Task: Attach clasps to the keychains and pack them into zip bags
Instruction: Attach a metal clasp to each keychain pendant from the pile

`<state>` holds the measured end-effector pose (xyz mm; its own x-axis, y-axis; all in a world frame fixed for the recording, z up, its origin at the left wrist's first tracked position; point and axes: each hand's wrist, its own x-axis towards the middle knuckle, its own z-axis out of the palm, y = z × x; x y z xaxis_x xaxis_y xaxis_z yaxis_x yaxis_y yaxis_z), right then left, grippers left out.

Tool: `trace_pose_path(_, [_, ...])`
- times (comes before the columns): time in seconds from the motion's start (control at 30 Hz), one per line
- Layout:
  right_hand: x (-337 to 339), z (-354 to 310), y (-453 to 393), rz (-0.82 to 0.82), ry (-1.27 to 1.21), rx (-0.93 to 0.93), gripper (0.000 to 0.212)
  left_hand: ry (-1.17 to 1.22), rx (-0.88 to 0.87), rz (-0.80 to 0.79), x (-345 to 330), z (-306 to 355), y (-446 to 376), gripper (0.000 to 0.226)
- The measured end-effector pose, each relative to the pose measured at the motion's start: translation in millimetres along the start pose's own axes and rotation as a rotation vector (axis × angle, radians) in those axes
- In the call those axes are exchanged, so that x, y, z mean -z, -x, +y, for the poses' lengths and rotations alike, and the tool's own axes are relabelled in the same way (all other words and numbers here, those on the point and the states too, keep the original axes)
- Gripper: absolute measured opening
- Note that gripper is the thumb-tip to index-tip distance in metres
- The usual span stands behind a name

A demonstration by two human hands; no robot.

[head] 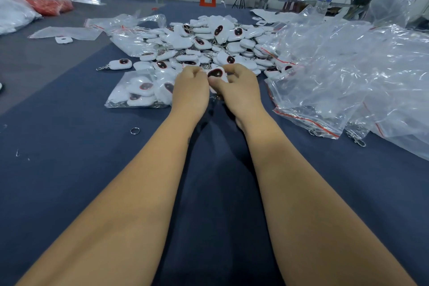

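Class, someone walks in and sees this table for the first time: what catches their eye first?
The heap of white keychains in the middle of the table, then the left hand and right hand gripping one keychain together just in front of it. Crumpled clear bags sprawl to the right.

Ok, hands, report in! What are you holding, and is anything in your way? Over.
Left hand and right hand both gripping one white keychain. Clasp not visible. Keychain pile right behind, filled zip bag beside left hand.
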<state>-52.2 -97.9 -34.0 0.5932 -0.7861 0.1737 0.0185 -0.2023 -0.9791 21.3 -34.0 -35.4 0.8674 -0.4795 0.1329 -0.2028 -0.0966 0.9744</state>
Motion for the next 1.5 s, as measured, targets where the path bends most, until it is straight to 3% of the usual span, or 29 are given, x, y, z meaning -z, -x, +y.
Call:
trace_pose_path(0.2, [4.8, -1.8, -2.2, -0.107, -0.157, -0.03, 0.033, 0.31, 0.022, -0.151, -0.9, 2.5, 2.7, 0.024])
trace_pose_path(0.5, [4.3, -0.2, -3.2, -0.096, -0.191, -0.043, 0.028, 0.45, 0.063, -0.295, 6.8, 1.5, 1.1, 0.026])
trace_pose_path(0.87, [3.1, 2.3, -5.7, -0.067, -0.182, -0.063, 0.03, 0.458, 0.078, -0.318, 9.0, 0.2, 0.7, 0.033])
trace_pose_path(1.1, [4.6, -0.6, -7.7, -0.103, -0.254, -0.121, 0.016, 0.481, 0.073, -0.337, 8.7, 4.3, 4.5, 0.036])
trace_pose_path(1.5, [5.0, -1.4, -5.5, -0.104, -0.18, -0.083, 0.019, 0.492, 0.081, -0.331, 9.5, 5.2, 6.0, 0.033])
